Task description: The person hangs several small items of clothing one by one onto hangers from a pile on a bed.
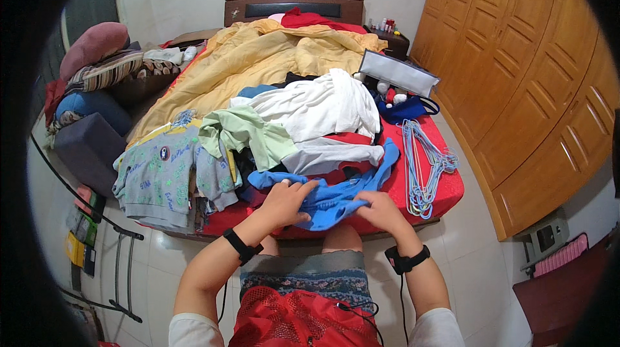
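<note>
A blue garment [336,200] lies bunched at the front edge of the bed, and both hands are on it. My left hand [284,204] rests on its left part with thumb and forefinger spread apart. At its right front edge, my right hand [381,211] is closed on the cloth. Just behind it are a light grey garment [336,157] and a pale green shirt [248,135]. A large white garment [323,105] covers the middle of the pile. To the left, grey printed sweatshirts [158,176] lie spread over one another.
Blue and white wire hangers [420,169] lie on the red sheet [445,192] at right. A white-lidded box [400,72] stands behind them. Wooden wardrobes [510,56] line the right side. Cushions [97,50] are heaped at left, above a black metal rack [119,269] on the floor.
</note>
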Tool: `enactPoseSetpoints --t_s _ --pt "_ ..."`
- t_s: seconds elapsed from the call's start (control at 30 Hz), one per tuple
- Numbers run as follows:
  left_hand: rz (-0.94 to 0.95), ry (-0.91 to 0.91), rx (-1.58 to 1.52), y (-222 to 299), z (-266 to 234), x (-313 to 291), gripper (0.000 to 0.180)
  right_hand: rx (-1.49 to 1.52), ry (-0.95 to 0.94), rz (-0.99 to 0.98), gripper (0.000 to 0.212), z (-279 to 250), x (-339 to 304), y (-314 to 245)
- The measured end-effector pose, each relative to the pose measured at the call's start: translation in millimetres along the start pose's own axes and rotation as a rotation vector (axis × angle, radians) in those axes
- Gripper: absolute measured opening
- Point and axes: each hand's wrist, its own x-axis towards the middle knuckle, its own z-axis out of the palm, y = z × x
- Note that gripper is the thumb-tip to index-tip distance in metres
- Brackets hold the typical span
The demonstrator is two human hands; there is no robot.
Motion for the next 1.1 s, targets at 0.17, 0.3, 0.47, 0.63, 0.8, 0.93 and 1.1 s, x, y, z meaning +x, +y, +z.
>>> enactPoseSetpoints --t_s 0.17,0.3,0.47,0.63,0.8,0.93,1.1 --pt "-0.077 -0.206 0.054 -2.1 19.8 -2.1 0.052 -0.260 -0.444 0.142 0.031 6.2 -27.0 28.0" --pt "-0.075 -0.129 -0.013 -7.3 38.9 -8.0 0.037 -0.287 -0.082 0.075 0.029 15.5 -21.6 35.9" --pt "-0.246 -0.090 -0.033 -1.4 45.7 -2.2 0.035 -0.271 0.302 -0.042 0.024 22.8 2.7 62.4" --pt "-0.342 -0.135 -0.059 -3.3 52.0 -0.3 0.044 -0.489 0.183 0.058 0.030 35.2 11.7 57.4" --pt "-0.331 -0.252 -0.160 -10.2 57.4 0.0 0.069 -0.667 0.240 -0.079 0.032 39.3 7.9 39.4" --pt "-0.364 -0.380 -0.344 -15.4 59.1 3.9 0.075 -0.643 0.347 -0.244 0.032 41.0 6.6 29.1" --pt "-0.399 -0.234 -0.588 -13.2 65.3 6.0 0.071 -0.535 0.390 -0.383 0.026 37.4 8.1 18.9"
